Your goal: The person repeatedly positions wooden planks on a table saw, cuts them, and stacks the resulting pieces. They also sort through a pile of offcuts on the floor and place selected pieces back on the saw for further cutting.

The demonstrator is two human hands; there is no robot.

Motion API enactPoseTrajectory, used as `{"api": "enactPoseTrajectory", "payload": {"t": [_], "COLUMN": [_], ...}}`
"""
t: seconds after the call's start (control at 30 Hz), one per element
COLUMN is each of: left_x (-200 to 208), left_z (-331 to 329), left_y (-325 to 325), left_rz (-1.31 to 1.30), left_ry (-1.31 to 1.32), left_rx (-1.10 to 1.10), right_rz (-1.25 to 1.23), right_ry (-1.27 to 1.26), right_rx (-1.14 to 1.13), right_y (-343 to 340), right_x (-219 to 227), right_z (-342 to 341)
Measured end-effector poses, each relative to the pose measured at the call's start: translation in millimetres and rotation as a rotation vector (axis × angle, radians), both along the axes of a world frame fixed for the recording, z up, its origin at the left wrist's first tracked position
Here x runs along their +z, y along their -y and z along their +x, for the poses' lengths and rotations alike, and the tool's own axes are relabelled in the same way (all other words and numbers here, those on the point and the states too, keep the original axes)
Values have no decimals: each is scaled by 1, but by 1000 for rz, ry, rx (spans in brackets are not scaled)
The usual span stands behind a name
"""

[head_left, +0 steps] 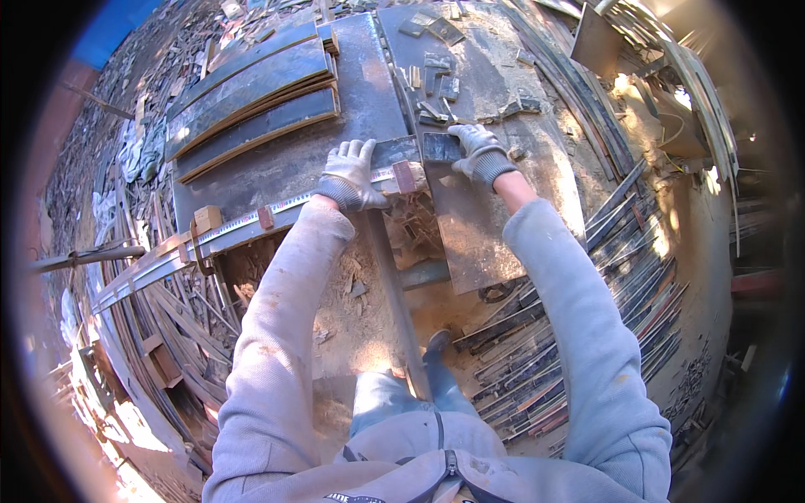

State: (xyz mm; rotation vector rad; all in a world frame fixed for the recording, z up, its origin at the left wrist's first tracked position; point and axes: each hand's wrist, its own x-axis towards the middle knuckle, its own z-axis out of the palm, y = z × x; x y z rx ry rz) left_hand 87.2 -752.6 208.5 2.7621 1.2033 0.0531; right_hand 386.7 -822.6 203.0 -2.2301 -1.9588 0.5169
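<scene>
My left hand (350,173), in a grey-white work glove, lies over the ruler-marked rail (285,204) with its fingers stretched out. Beside those fingers is a dark block of board (396,151); whether they press on it I cannot tell. Across the narrow slot in the metal table, my right hand (480,154), gloved too, is closed at the end of a short dark board piece (439,147), thumb on the near side and fingers on the far side. A reddish-brown block (404,178) sits on the rail just right of my left hand.
Long dark boards (251,96) are stacked at the table's far left. Several small offcuts (440,75) lie on the right tabletop (503,218). Wood strips (579,360) are heaped at the lower right. Sawdust and chips (415,226) fill the gap below the rail.
</scene>
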Motion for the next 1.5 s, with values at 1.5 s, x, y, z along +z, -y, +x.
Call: {"api": "enactPoseTrajectory", "payload": {"t": [1.5], "left_x": [148], "left_z": [145], "left_y": [60], "left_rz": [-674], "left_ry": [677], "left_rx": [-71], "right_rz": [1415], "right_ry": [-1072], "right_rx": [-1940], "right_y": [678], "right_x": [204], "right_z": [44]}}
